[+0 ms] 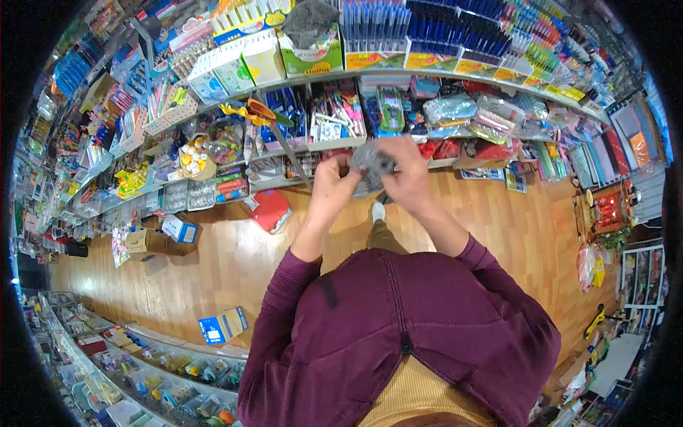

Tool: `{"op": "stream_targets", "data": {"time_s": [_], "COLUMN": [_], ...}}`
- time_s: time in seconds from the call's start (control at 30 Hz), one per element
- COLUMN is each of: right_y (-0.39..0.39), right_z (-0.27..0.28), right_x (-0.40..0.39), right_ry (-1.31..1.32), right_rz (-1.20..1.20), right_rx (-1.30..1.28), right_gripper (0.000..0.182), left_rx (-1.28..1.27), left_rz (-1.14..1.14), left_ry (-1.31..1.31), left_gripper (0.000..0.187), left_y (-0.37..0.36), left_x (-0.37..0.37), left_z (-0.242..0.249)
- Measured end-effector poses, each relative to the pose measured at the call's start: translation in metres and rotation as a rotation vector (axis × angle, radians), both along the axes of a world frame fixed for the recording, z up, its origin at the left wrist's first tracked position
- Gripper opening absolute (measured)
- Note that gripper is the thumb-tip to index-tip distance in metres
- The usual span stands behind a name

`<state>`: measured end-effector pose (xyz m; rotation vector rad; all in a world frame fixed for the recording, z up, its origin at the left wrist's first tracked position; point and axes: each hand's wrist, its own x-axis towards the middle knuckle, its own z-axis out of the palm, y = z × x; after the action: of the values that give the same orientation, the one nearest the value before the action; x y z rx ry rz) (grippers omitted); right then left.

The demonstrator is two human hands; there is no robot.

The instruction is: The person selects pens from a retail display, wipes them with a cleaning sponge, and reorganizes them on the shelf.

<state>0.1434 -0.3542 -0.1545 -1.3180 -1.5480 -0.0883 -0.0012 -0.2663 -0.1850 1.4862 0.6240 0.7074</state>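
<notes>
Before packed shelf [384, 72], crumpled grey cloth [369, 158], fuzzy-textured, sits between hands: left hand [334, 183] pinches it, grip closed; right hand [408, 172] blurred against it, fingertips indistinct, grip's openness unclear.

rough cloth [366, 155], glossy wood-look floor [192, 267], matt cloth jacket [348, 349] (ribbed knit top [413, 391] beneath), shiny plastic packets [449, 108]

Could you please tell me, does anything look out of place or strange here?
Yes. A red packet lies askew on the wooden floor, where someone could step on it, and a blue-and-tan box lies loose there too. Also, a dark grey fuzzy bundle sits on a green display box, beside neatly ranked pens.
</notes>
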Motion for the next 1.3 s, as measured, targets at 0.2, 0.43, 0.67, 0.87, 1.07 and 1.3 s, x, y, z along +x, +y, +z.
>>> {"op": "stream_targets", "data": {"time_s": [0.2,0.43,0.67,0.87,1.07,1.3], "right_y": [0.006,0.027,0.047,0.073,0.085,0.100], "right_z": [0.000,0.001,-0.026,-0.008,0.010,0.013], "right_x": [-0.012,0.040,0.099,0.128,0.167,0.180], "right_ry": [-0.171,-0.041,0.926,0.776,0.634,0.735], "right_rz": [0.097,0.085,0.003,0.059,0.299,0.330], "right_rx": [0.027,0.058,0.108,0.008,-0.174,-0.122], "right_gripper": [0.060,0.049,0.022,0.031,0.049,0.069], "left_rx": [-0.401,-0.633,0.351,0.364,0.202,0.243], "left_rz": [0.075,-0.232,-0.220,-0.242,-0.205,-0.232], "left_ry": [-0.249,-0.331,-0.030,0.103,-0.079,-0.066], "left_gripper": [0.016,0.019,0.034,0.053,0.043,0.036], "left_y": [-0.006,0.005,0.063,0.070,0.098,0.108], "left_x": [0.007,0.036,0.068,0.132,0.169,0.177], "left_z": [0.021,0.035,0.094,0.085,0.077,0.086]}}
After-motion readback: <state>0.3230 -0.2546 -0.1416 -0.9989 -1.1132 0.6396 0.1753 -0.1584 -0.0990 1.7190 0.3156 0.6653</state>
